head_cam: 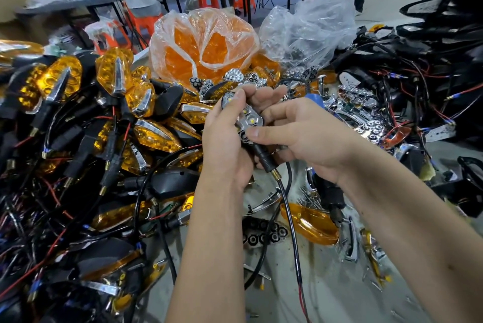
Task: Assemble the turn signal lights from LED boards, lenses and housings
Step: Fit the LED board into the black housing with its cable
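Both hands meet at chest height over the surface (pixel 326 283). Left hand (pixel 227 137) is wrapped round the black housing (pixel 264 158) from below, thumb over its upper end, so the open face points up at me for checking. Right hand (pixel 311 134) pinches the chrome reflector with its LED board (pixel 248 120), thumb on the near edge and index finger along the far side; I judge this grip is for seating the insert squarely in the shell. Below my hands the stalk's black lead (pixel 292 231) hangs free, kept out of the joint.

Finished amber lights (pixel 115 74) lie heaped well to the left of my left hand. A bag of orange lenses (pixel 203 45) sits just beyond my fingertips, within reach for the next step. One loose amber lens (pixel 311 223) lies below my right wrist. No lens is fitted yet.
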Motion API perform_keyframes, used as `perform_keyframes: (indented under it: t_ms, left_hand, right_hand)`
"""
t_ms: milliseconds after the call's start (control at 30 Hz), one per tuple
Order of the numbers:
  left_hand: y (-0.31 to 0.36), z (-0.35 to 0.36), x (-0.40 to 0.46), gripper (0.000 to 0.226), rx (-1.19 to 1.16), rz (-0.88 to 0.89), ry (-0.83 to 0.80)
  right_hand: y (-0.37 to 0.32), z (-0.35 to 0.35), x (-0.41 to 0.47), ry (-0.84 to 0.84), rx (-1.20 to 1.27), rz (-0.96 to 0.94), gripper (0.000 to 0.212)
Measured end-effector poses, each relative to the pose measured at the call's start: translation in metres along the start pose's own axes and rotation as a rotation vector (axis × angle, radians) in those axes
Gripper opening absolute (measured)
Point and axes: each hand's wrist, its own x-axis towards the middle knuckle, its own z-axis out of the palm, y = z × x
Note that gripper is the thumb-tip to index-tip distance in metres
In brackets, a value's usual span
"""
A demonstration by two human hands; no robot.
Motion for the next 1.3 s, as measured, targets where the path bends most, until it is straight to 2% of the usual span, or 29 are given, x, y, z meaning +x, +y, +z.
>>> perform_keyframes:
  t_ms: [200, 333, 400, 467, 600, 733, 833, 933, 1067, 1200, 1300]
  left_hand:
    - [0.001, 0.001, 0.0, 0.018, -0.042, -0.027, -0.019]
    - [0.0, 0.001, -0.001, 0.009, -0.037, -0.067, -0.02]
    - [-0.001, 0.003, -0.001, 0.011, -0.053, -0.088, -0.005]
    - [-0.002, 0.004, -0.002, 0.022, -0.059, -0.11, 0.021]
    - [-0.002, 0.008, -0.002, 0.029, -0.038, -0.155, 0.132]
    - [0.001, 0.01, -0.003, 0.026, -0.124, -0.163, 0.208]
    - [0.003, 0.008, -0.002, 0.024, -0.11, -0.153, 0.264]
    - [0.008, 0.003, 0.002, 0.022, -0.122, -0.117, 0.3]
    - [0.019, -0.006, 0.004, 0.019, -0.243, -0.11, 0.311]
    - [0.02, -0.008, 0.004, 0.02, -0.276, -0.12, 0.316]
    - [0.019, -0.007, 0.003, 0.024, -0.273, -0.116, 0.314]
  right_hand:
    - [-0.006, -0.001, -0.003, -0.047, -0.037, 0.0, 0.041]
    - [-0.004, 0.003, -0.001, 0.017, 0.0, -0.029, 0.03]
    - [-0.001, 0.004, 0.002, 0.046, 0.004, -0.035, 0.039]
    - [0.002, 0.004, 0.005, 0.069, -0.014, -0.041, 0.045]
    - [0.002, 0.0, 0.005, 0.052, -0.145, -0.042, 0.048]
    - [-0.006, -0.01, 0.001, -0.047, -0.339, -0.023, 0.05]
    - [-0.009, -0.015, -0.002, -0.087, -0.377, 0.047, 0.05]
    - [-0.007, -0.024, -0.001, -0.146, -0.625, 0.155, 0.049]
    - [-0.01, -0.015, -0.011, -0.478, -1.137, 0.23, 0.026]
    - [-0.009, 0.01, -0.016, -0.501, -1.478, 0.188, 0.047]
    - [-0.006, 0.022, -0.016, -0.518, -1.575, 0.177, 0.057]
